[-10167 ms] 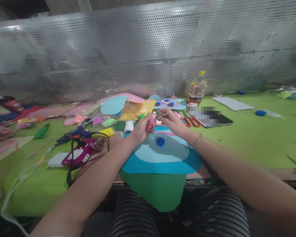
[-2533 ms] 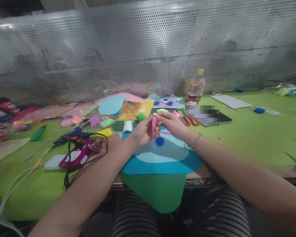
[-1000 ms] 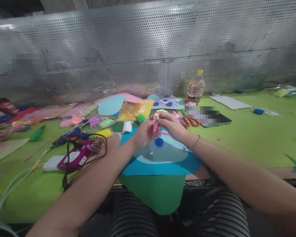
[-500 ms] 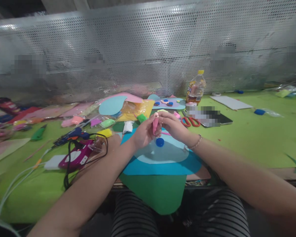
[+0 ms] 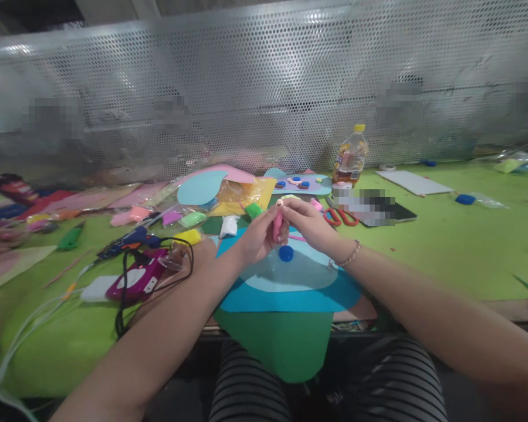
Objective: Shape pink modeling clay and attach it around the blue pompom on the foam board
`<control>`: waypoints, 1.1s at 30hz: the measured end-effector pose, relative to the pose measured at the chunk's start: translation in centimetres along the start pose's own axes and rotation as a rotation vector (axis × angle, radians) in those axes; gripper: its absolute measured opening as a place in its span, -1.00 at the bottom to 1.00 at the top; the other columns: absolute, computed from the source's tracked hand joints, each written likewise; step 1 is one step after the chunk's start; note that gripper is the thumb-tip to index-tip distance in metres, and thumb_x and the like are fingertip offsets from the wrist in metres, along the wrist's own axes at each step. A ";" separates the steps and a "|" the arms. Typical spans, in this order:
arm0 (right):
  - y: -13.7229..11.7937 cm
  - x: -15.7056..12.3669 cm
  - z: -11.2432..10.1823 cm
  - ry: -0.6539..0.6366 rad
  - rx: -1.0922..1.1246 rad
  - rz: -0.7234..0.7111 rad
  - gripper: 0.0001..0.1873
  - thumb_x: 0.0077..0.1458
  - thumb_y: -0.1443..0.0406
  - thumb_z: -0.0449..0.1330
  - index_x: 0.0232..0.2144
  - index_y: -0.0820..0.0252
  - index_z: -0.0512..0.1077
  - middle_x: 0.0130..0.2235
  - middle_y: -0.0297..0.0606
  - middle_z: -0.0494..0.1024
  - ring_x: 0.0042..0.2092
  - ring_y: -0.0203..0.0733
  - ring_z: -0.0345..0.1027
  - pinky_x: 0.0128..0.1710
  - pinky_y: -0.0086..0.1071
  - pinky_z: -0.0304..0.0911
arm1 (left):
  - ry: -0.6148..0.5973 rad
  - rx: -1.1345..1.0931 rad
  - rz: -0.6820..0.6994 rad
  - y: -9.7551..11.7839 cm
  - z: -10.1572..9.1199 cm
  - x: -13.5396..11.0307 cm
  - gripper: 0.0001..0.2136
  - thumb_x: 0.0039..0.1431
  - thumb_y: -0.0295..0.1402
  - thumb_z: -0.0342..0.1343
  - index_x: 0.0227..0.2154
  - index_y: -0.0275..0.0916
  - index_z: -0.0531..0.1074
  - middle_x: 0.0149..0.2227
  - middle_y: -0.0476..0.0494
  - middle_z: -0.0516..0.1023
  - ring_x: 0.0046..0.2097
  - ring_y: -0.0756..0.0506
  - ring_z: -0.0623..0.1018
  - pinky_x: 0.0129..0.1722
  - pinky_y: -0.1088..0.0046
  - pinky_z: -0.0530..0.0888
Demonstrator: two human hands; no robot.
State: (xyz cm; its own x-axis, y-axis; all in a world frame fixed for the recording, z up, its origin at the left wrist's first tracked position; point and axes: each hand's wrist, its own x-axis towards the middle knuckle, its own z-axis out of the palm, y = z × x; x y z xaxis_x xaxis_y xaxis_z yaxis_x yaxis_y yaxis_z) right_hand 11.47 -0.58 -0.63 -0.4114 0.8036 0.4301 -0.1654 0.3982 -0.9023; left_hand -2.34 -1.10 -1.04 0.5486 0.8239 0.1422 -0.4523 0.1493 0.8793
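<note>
Both hands meet over the paper in front of me. My left hand is closed around a pink piece, apparently soft clay, held upright. My right hand bends over from the other side, its thumb and fingertips pressed together at the top of the piece. A small pale bit shows at the fingertips; I cannot tell what it is. Just below the hands a round blue clay piece lies on a light blue paper shape, which rests on a darker blue sheet.
Green paper hangs over the table edge. To the left lie a glue gun, a purple power strip with cables, and clay packets. Red-handled scissors, a phone-like dark slab and a bottle stand or lie right.
My hands stay nearly in place around the pink piece, with the right fingers shifted slightly at its top. At the far left, another person's hand and arm have moved.
</note>
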 end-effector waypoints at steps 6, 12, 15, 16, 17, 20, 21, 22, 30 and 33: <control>-0.1 0.0 0.1 -0.019 0.027 0.016 -0.69 0.13 0.07 0.09 -0.44 0.19 0.31 -0.59 -0.40 0.39 -0.55 -0.34 0.29 -0.52 -0.42 0.28 | 0.022 -0.008 -0.014 0.1 0.1 0.0 -0.61 0.24 -0.17 -0.10 -0.61 -0.30 0.30 -0.63 -0.01 0.26 -0.60 0.08 0.28 -0.56 0.53 0.31; -0.2 -0.1 0.1 -0.059 0.067 0.013 -0.68 0.16 0.06 0.06 -0.45 0.19 0.30 -0.61 -0.39 0.40 -0.56 -0.30 0.32 -0.53 -0.39 0.30 | 0.017 0.008 -0.017 0.2 0.1 -0.1 -0.64 0.23 -0.17 -0.07 -0.58 -0.30 0.32 -0.62 -0.01 0.27 -0.58 0.07 0.29 -0.53 0.53 0.33; 0.0 0.0 0.0 -0.060 0.068 0.009 -0.67 0.17 0.06 0.05 -0.45 0.19 0.31 -0.61 -0.38 0.40 -0.56 -0.30 0.32 -0.52 -0.38 0.30 | 0.013 0.024 -0.005 0.2 0.2 -0.1 -0.66 0.22 -0.19 -0.06 -0.57 -0.29 0.33 -0.63 0.01 0.25 -0.59 0.08 0.27 -0.54 0.54 0.30; 0.0 0.0 0.0 -0.056 0.064 0.009 -0.67 0.17 0.06 0.05 -0.45 0.20 0.31 -0.60 -0.38 0.40 -0.56 -0.30 0.32 -0.52 -0.38 0.30 | 0.010 0.026 -0.004 0.2 0.1 -0.1 -0.66 0.22 -0.19 -0.06 -0.58 -0.29 0.31 -0.63 0.02 0.24 -0.59 0.08 0.26 -0.54 0.54 0.30; 0.1 0.0 0.0 -0.051 0.060 0.011 -0.67 0.16 0.06 0.05 -0.45 0.20 0.32 -0.60 -0.38 0.39 -0.55 -0.31 0.32 -0.52 -0.38 0.29 | 0.007 0.025 -0.002 0.1 0.1 0.0 -0.65 0.22 -0.19 -0.06 -0.59 -0.29 0.30 -0.63 0.02 0.24 -0.59 0.08 0.26 -0.54 0.54 0.30; 0.1 0.0 -0.1 -0.035 0.044 0.016 -0.67 0.16 0.07 0.06 -0.46 0.20 0.32 -0.57 -0.38 0.37 -0.53 -0.33 0.30 -0.50 -0.39 0.29 | -0.006 0.016 -0.001 0.1 0.0 0.0 -0.64 0.23 -0.17 -0.09 -0.59 -0.29 0.29 -0.62 0.01 0.23 -0.58 0.08 0.26 -0.53 0.54 0.30; 0.1 0.0 -0.1 -0.033 0.039 0.017 -0.67 0.16 0.07 0.07 -0.47 0.20 0.33 -0.57 -0.38 0.36 -0.53 -0.33 0.29 -0.49 -0.39 0.29 | -0.011 0.012 -0.002 0.1 -0.1 0.0 -0.64 0.23 -0.17 -0.09 -0.59 -0.29 0.29 -0.62 0.01 0.23 -0.58 0.08 0.26 -0.52 0.54 0.30; 0.1 0.0 -0.1 -0.033 0.035 0.018 -0.67 0.16 0.08 0.07 -0.47 0.20 0.33 -0.56 -0.38 0.36 -0.52 -0.33 0.29 -0.49 -0.39 0.29 | -0.014 0.009 -0.006 0.1 -0.1 0.0 -0.64 0.24 -0.17 -0.10 -0.58 -0.29 0.29 -0.61 0.01 0.23 -0.58 0.08 0.26 -0.52 0.54 0.30; 0.1 0.2 0.0 0.034 0.075 0.041 -0.70 0.11 0.09 0.11 -0.49 0.19 0.30 -0.57 -0.42 0.32 -0.51 -0.33 0.26 -0.46 -0.38 0.29 | -0.019 -0.041 -0.061 0.4 -0.1 0.0 -0.59 0.28 -0.18 -0.24 -0.52 -0.32 0.36 -0.63 -0.02 0.22 -0.59 0.06 0.26 -0.53 0.54 0.31; 0.0 0.2 0.0 0.027 0.107 0.064 -0.68 0.12 0.08 0.09 -0.52 0.19 0.27 -0.58 -0.42 0.32 -0.52 -0.33 0.26 -0.43 -0.36 0.31 | -0.005 -0.049 -0.061 0.5 0.0 0.0 -0.63 0.28 -0.25 -0.22 -0.51 -0.32 0.36 -0.64 -0.01 0.21 -0.59 0.06 0.25 -0.54 0.55 0.30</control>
State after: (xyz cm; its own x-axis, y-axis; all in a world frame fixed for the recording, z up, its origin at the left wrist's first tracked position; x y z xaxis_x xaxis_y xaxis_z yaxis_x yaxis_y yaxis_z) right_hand 11.36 -0.42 -0.59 -0.4004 0.8378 0.3711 -0.2346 0.2977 -0.9254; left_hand -2.55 -1.07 -0.58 0.5795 0.8099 0.0909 -0.4515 0.2262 0.8632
